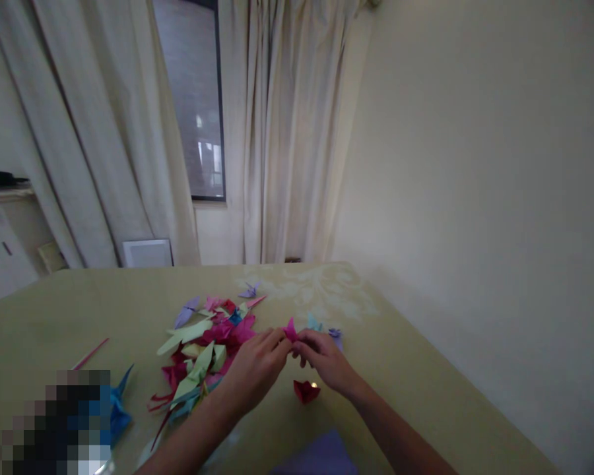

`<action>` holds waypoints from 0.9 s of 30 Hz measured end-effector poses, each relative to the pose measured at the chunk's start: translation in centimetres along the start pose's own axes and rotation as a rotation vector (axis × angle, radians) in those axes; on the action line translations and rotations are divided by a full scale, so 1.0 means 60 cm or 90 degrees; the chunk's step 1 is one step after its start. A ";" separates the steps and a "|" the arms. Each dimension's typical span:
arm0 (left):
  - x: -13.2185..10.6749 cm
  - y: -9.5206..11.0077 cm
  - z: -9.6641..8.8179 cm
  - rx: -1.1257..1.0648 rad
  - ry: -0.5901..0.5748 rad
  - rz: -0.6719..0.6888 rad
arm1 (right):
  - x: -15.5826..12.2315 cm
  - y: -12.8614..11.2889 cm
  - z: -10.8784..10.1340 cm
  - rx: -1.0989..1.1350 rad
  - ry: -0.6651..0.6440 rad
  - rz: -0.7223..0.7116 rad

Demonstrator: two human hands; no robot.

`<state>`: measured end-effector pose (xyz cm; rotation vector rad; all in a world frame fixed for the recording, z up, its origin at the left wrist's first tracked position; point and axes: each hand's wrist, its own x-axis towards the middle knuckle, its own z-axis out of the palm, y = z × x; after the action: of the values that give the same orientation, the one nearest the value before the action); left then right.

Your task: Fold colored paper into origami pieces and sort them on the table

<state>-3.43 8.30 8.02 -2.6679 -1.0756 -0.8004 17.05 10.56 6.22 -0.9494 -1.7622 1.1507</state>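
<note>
My left hand [255, 369] and my right hand [324, 359] meet over the table, both pinching a small pink folded paper piece [290, 329] between their fingertips. A red folded paper piece [305, 391] lies on the table just below the hands. To the left of my left hand spreads a pile of folded paper shapes [205, 349] in pink, green, purple and blue. Small teal [313, 322] and purple [335, 334] pieces lie just beyond my right hand.
The yellow-green table [416, 382] runs along a cream wall on the right. A blue folded shape [119, 402] and a pink stick [90, 353] lie at the left. A purple sheet [321, 455] sits at the near edge. Curtains and a window stand behind.
</note>
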 end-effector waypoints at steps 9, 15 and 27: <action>-0.017 -0.085 0.012 -0.083 -0.045 -0.190 | -0.028 0.016 -0.096 -0.227 0.167 -0.004; -0.028 -0.133 0.047 -0.008 -0.270 -0.264 | -0.034 0.094 -0.233 -0.389 0.312 0.111; -0.015 -0.144 0.052 -0.105 -0.296 -0.272 | -0.056 0.110 -0.233 -0.455 0.352 0.085</action>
<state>-8.55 15.10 4.46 -2.8817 -1.8048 -0.3272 32.09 14.16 2.87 -1.6365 -1.6560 0.2396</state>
